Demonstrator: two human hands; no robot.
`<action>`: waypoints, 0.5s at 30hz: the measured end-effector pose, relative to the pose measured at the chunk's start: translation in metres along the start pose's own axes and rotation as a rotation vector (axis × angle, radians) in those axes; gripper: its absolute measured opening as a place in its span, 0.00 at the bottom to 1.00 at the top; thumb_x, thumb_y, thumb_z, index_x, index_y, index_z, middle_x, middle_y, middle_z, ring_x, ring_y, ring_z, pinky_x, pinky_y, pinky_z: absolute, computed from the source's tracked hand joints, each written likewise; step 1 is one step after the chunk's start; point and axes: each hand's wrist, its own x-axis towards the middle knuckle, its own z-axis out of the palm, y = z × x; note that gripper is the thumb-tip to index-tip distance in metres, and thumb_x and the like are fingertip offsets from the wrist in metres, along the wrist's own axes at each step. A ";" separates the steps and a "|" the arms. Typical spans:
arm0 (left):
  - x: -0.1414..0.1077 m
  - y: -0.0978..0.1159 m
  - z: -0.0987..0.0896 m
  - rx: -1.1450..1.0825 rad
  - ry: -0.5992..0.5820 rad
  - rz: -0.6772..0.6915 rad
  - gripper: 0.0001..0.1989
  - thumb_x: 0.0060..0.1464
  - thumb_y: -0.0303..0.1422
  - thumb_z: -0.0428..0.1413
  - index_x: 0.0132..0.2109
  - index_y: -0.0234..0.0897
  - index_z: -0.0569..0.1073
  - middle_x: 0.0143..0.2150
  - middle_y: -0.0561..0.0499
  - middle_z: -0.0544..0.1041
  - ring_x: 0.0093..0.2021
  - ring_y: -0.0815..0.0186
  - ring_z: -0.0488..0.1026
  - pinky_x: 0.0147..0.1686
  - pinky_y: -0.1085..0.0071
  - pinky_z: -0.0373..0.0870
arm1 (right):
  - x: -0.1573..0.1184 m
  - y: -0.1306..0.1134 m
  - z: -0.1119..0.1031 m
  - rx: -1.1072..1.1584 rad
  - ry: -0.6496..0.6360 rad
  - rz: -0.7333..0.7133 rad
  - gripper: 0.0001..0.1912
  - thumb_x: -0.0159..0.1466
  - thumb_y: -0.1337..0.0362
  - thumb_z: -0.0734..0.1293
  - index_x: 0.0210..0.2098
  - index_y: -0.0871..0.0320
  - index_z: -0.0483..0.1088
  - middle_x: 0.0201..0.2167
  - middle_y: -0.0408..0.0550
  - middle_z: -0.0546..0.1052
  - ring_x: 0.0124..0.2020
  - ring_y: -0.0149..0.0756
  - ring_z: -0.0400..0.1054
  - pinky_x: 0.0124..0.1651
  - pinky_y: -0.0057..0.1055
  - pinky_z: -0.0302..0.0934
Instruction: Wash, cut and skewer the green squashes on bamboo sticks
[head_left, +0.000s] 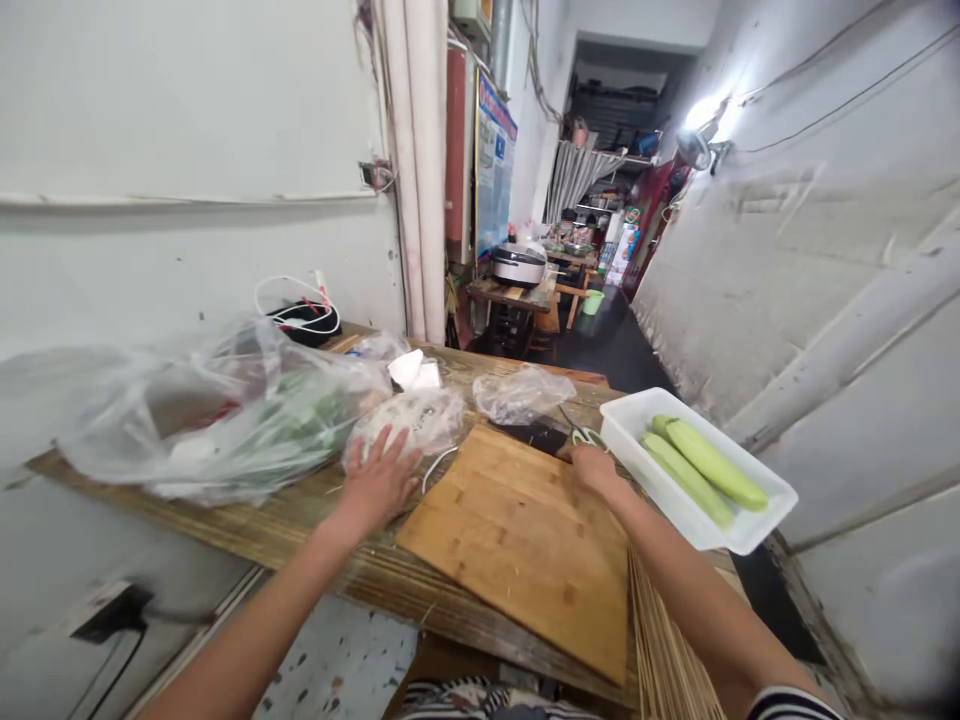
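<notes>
My left hand (379, 478) lies with spread fingers on a clear plastic bag of something white (409, 425). My right hand (592, 468) is at the far edge of a bamboo cutting board (510, 545), its fingers against the end of a dark cleaver (536, 437). Whether it grips the cleaver is hidden. Just beyond those fingers lie scissors with green handles (583, 436). To the right, a white plastic tray (645, 470) holds several pale green gourds (709, 463).
A large clear bag of green vegetables (225, 425) fills the left of the wooden counter (330, 510). A crumpled clear bag (523, 395) lies behind the board. White cables cross a black object (304, 322). Walls flank the counter, and a rice cooker (519, 265) stands on a table beyond.
</notes>
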 end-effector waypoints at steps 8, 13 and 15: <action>0.022 -0.048 -0.005 0.153 -0.147 -0.325 0.22 0.55 0.45 0.49 0.46 0.35 0.77 0.57 0.32 0.66 0.58 0.41 0.59 0.51 0.47 0.58 | 0.084 -0.040 -0.026 0.272 0.289 0.074 0.54 0.49 0.57 0.75 0.68 0.54 0.43 0.69 0.62 0.36 0.67 0.60 0.39 0.60 0.47 0.50; 0.015 -0.055 -0.043 -0.136 -0.090 -0.458 0.30 0.52 0.56 0.46 0.43 0.37 0.79 0.53 0.36 0.70 0.53 0.40 0.65 0.48 0.45 0.63 | 0.113 -0.050 -0.038 0.457 0.263 0.019 0.17 0.57 0.64 0.67 0.44 0.65 0.71 0.50 0.59 0.72 0.50 0.43 0.66 0.51 0.39 0.60; 0.007 -0.050 -0.068 -0.192 0.276 -0.523 0.30 0.55 0.54 0.45 0.45 0.34 0.77 0.51 0.38 0.71 0.52 0.46 0.67 0.52 0.49 0.63 | 0.108 -0.050 -0.048 0.540 0.301 -0.006 0.12 0.61 0.65 0.60 0.38 0.65 0.72 0.36 0.52 0.77 0.40 0.36 0.69 0.45 0.34 0.63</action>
